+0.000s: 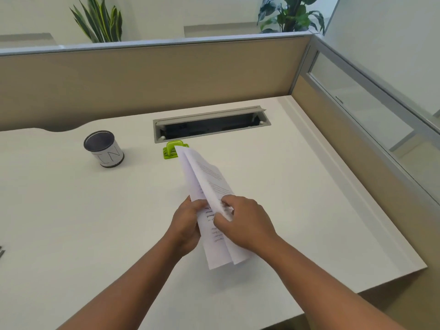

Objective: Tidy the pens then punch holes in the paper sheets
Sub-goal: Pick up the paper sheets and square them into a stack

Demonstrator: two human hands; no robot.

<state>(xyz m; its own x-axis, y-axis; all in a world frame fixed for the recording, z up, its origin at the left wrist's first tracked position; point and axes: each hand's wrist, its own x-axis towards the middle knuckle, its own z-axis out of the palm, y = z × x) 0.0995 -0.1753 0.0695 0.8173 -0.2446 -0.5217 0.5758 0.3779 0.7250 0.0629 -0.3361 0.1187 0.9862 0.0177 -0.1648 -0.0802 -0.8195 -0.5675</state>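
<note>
A sheaf of printed paper sheets [204, 177] is held above the white desk [71, 210], bent lengthwise into a fold, its far end reaching toward a small green hole punch [171, 150]. My left hand [188, 225] grips the sheets from the left side. My right hand [245, 222] pinches them from the right, thumb and fingers curled over the folded edge. A round mesh pen cup [104, 148] with a white label stands at the left of the desk; its inside looks dark and I see no pens in it.
An open grey cable tray [212, 125] is sunk into the desk behind the punch. Beige partition walls [142, 84] close off the back and right. Something dark and thin lies at the left edge [2, 251]. Plants stand beyond the partition.
</note>
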